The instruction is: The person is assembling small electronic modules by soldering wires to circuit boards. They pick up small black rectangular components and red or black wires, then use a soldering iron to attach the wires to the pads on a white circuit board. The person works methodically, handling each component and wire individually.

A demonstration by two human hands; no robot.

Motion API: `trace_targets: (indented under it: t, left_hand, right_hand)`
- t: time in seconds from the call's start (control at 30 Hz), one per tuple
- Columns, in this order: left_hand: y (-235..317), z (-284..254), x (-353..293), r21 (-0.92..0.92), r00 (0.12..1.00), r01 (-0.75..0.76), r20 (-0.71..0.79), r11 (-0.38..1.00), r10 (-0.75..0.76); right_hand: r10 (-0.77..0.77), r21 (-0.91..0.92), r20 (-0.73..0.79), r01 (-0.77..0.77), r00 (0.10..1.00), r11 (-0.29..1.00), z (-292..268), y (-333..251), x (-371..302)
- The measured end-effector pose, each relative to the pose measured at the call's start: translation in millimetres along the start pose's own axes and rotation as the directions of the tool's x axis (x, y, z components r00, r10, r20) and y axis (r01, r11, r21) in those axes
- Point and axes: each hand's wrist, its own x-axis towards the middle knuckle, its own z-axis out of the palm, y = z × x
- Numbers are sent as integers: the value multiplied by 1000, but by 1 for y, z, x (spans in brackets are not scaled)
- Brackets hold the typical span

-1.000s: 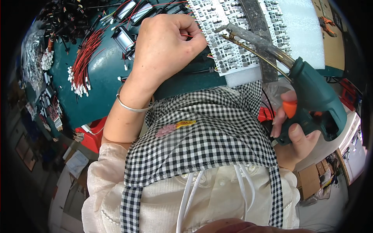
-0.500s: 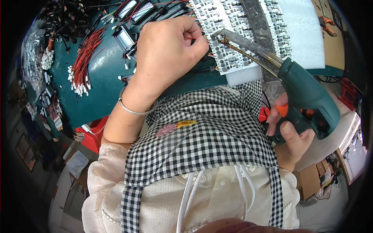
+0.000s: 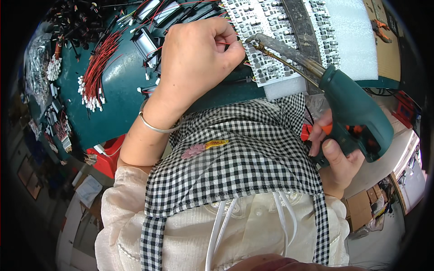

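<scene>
Your fingers on the left hand (image 3: 199,58) are curled together, pinching a thin red wire (image 3: 221,43) at the near edge of the panel of small circuit boards (image 3: 266,31), thumb and forefinger pressed shut on it. To the far left of that hand, on the dark green bench (image 3: 113,104), a bundle of red wires with white connectors (image 3: 95,77) lies loose, with a tangle of black leads (image 3: 77,18) behind it; no bin or tray holds them that you can make out. A silver bangle (image 3: 156,126) circles your left wrist, above the black-and-white checked apron (image 3: 244,153). The panel rests on a white foam sheet (image 3: 352,40). Moving right, your right hand (image 3: 337,156) is clamped around the grip of a green soldering gun (image 3: 357,113), one finger on its orange trigger (image 3: 326,128). The gun's metal tip (image 3: 255,41) sits at the panel's edge, just beside your left fingertips.
</scene>
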Motion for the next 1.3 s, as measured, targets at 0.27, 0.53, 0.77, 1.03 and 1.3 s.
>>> trace_targets:
  t: [0.27, 0.53, 0.77, 1.03, 1.3]
  left_hand:
    - [0, -3, 3, -2, 998, 34, 51, 999, -33]
    - [-1, -4, 7, -22, 997, 21, 69, 1000, -20]
    - [3, -3, 6, 14, 999, 8, 53, 1000, -9]
    - [5, -4, 7, 31, 999, -10, 43, 999, 9]
    - [6, -5, 5, 36, 999, 15, 49, 999, -17]
  right_hand:
    - [-5, -27, -3, 4, 1000, 1000, 2, 1, -2]
    - [-9, -6, 21, 9, 1000, 1000, 0, -3, 0]
    - [68, 9, 50, -69, 996, 998, -3, -4, -4]
    - [-82, 47, -34, 84, 996, 995, -10, -12, 8]
    - [-116, 65, -13, 116, 993, 991, -12, -2, 9]
